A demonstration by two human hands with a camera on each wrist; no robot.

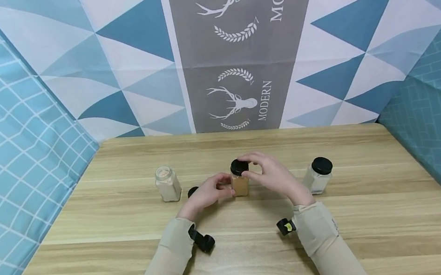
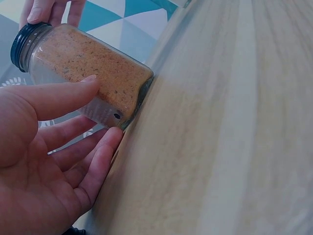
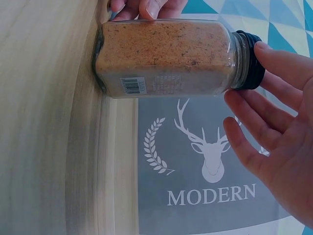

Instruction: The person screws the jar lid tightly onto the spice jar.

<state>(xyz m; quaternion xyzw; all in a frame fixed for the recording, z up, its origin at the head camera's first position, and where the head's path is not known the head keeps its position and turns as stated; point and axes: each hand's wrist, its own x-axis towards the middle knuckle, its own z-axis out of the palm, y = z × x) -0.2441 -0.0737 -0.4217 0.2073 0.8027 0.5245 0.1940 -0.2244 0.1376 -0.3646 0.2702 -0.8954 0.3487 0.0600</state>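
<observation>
A square glass spice jar (image 1: 240,186) of orange-brown seasoning stands upright on the table in the middle of the head view. My left hand (image 1: 208,193) holds its lower body, thumb on one side and fingers on the other, as the left wrist view shows. On the jar's black lid (image 3: 256,61), my right hand (image 1: 270,174) has its thumb and fingertips pinched round the rim. The lid sits on the jar's neck; whether it is screwed tight, I cannot tell. A printed label with a barcode (image 3: 133,85) shows in the right wrist view.
To the left stands a lidless glass jar (image 1: 168,186) of pale powder. A black lid (image 1: 192,191) lies partly hidden behind my left hand. On the right is a black-capped jar (image 1: 318,179) with white contents. A patterned cloth wall (image 1: 229,51) rises behind the wooden table (image 1: 238,266).
</observation>
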